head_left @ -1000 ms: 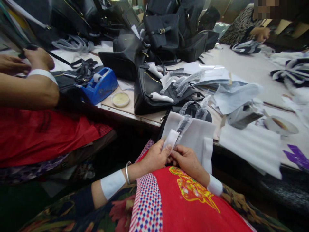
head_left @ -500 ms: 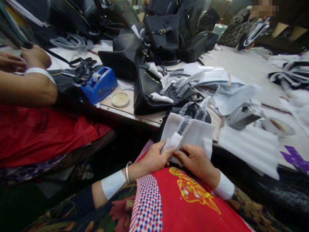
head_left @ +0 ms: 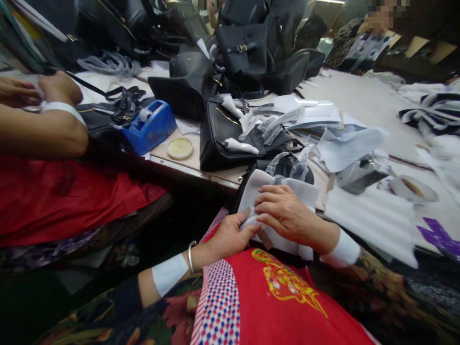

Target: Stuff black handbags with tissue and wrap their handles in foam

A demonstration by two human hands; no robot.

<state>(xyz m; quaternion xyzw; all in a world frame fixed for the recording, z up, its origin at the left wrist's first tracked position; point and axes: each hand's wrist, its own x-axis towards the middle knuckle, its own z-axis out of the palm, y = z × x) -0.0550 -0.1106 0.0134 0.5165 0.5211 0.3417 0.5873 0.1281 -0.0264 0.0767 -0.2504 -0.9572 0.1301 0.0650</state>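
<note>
apparently the wrap (head_left: 250,221) is folded but unfinished: the left hand (head_left: 232,235) pinches it; the right hand (head_left: 289,215), fingers loosely outstretched, lies over it; a brown strip (head_left: 265,238) just below those fingers seems not yet pressed flat.

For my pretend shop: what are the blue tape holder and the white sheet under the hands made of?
Blue tape holder: probably hard plastic, slightly shiny, from its smooth moulded sides. White sheet: maybe foam, matte, because it curves softly; possibly paper.
</note>
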